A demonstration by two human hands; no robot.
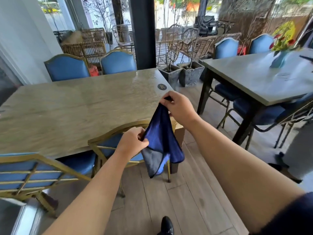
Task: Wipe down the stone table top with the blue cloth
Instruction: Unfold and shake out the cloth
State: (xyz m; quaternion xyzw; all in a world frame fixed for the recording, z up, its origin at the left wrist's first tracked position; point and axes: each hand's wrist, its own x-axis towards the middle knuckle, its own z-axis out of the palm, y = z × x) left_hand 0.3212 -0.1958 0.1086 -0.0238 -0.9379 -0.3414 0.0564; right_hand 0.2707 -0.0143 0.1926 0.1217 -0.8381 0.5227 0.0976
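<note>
A blue cloth (160,141) hangs in the air off the near right corner of the beige stone table top (76,109). My right hand (177,109) pinches the cloth's top corner just beside the table's right edge. My left hand (133,141) grips the cloth's left edge lower down, above a chair back. The cloth droops loosely between and below both hands, touching no part of the table. A small dark round badge (162,86) lies near the table's far right corner.
Blue chairs with gold frames (108,143) are tucked in at the near side, and two more (67,67) stand at the far side. A second table (264,78) with a flower vase (279,58) stands to the right. Two stone planters (183,73) sit between the tables. My shoe (166,225) is on the wooden floor.
</note>
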